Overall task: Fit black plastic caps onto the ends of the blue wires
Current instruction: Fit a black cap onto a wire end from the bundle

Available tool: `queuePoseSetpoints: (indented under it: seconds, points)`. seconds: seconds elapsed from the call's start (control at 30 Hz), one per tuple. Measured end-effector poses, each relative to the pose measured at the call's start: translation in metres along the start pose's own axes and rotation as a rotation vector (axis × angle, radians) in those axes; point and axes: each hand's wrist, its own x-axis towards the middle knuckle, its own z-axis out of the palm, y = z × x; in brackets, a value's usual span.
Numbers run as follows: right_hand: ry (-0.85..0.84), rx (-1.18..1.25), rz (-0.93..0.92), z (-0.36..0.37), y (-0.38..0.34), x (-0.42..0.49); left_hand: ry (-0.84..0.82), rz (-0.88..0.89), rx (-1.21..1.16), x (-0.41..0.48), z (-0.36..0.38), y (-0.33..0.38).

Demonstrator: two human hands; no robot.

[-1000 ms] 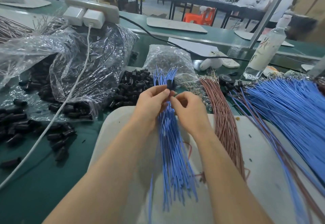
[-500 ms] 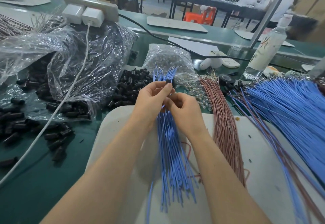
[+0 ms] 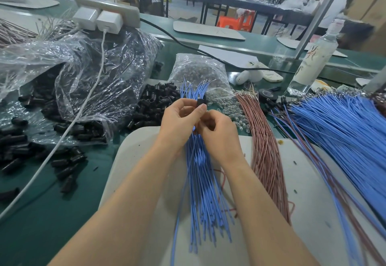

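Note:
A bundle of blue wires point(image 3: 203, 186) runs down the middle of the white board point(image 3: 133, 161), and its far ends fan out above my hands. My left hand point(image 3: 179, 122) grips the bundle and pinches a black plastic cap point(image 3: 201, 101) between thumb and forefinger near the wire ends. My right hand point(image 3: 219, 134) is curled round the wires just below the cap. What its fingertips pinch is hidden. Loose black caps point(image 3: 155, 102) lie heaped to the left of my hands.
A torn clear bag point(image 3: 89, 73) spills more black caps over the green table at the left, crossed by a white charger cable point(image 3: 83, 106). Brown wires point(image 3: 264, 146) and a large fan of blue wires point(image 3: 342, 132) lie at the right. A plastic bottle point(image 3: 313, 60) stands behind.
Both hands have shifted slightly left and away from me with the bundle. The cap stays pinched at the wire ends.

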Motion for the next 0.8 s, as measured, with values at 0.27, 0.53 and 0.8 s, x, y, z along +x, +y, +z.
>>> queuePoseSetpoints:
  seconds: [0.27, 0.53, 0.8]
  points:
    - [0.011, -0.032, -0.043, -0.001, 0.001, 0.001, -0.006, 0.016, 0.021, -0.001, 0.000, 0.000]
    - [0.020, -0.064, -0.068, -0.001, 0.006, 0.003, 0.000, 0.093, 0.181, 0.001, -0.001, -0.006]
    - [0.006, -0.063, -0.094, -0.002, 0.008, 0.004, -0.007, 0.043, 0.033, -0.002, 0.000, 0.002]
